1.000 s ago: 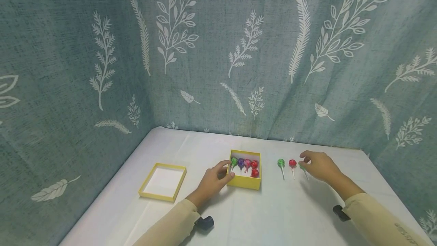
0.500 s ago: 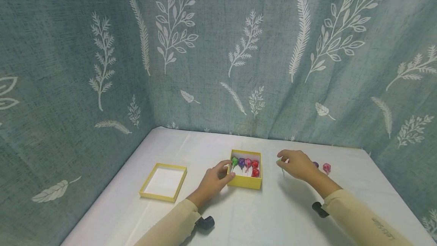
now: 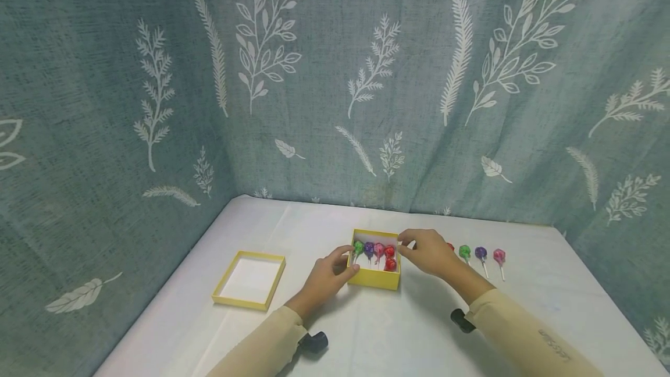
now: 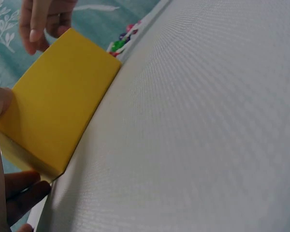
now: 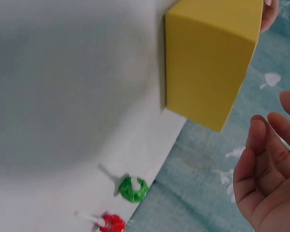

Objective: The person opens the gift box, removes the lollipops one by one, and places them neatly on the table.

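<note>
A yellow box with a white inside stands on the table, holding green, purple, pink and red lollipops. My left hand grips its left side, with the thumb at the front corner and fingers along the side. At the right rim is my right hand, its fingers loosely bent. In the right wrist view nothing shows between the fingers of that hand. A green lollipop and a red lollipop lie on the table beyond the box there.
Right of the box, a row of lollipops includes a green one, a purple one and a pink one. The shallow yellow-edged lid lies at the left. A patterned curtain rises behind the white table.
My right hand has moved left from over the row of lollipops to the right rim of the box, uncovering the purple and pink ones. My left hand stays on the box.
</note>
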Demonstrator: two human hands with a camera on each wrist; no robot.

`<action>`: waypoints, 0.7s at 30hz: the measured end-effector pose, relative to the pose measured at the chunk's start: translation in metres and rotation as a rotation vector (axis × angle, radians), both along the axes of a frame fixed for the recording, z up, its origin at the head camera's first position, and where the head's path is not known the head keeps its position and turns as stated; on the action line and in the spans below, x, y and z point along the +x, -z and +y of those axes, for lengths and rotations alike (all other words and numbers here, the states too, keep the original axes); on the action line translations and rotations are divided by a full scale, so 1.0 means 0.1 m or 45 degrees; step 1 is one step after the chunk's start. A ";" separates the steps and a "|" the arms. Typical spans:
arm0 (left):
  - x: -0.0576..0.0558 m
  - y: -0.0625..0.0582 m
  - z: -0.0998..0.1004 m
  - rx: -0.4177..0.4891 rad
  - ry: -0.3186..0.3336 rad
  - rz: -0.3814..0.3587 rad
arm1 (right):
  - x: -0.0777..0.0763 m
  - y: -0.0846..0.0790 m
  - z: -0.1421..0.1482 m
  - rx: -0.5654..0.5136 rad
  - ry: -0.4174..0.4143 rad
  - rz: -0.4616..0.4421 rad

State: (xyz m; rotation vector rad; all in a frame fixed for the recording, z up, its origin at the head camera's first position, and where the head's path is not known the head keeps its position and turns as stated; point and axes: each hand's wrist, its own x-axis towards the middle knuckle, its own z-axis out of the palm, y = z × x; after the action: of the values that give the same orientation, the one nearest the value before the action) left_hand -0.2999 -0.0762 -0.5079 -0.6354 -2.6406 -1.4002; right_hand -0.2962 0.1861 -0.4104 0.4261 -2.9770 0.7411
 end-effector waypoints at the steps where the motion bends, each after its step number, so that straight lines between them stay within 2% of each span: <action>1: 0.00 0.01 0.00 0.000 0.001 0.001 | -0.01 0.01 -0.03 0.002 -0.002 -0.002; 13: 0.00 0.05 -0.01 -0.006 -0.001 -0.016 | -0.14 0.21 -0.26 0.157 -0.032 -0.063; 21: 0.00 0.01 -0.02 0.012 0.014 0.020 | -0.20 0.18 -0.35 0.298 -0.078 -0.101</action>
State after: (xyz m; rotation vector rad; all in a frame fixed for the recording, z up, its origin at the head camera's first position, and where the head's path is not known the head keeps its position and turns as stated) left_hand -0.3003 -0.0777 -0.5089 -0.6579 -2.6210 -1.4032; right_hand -0.3162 0.1510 -0.4286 0.5119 -3.1512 0.4233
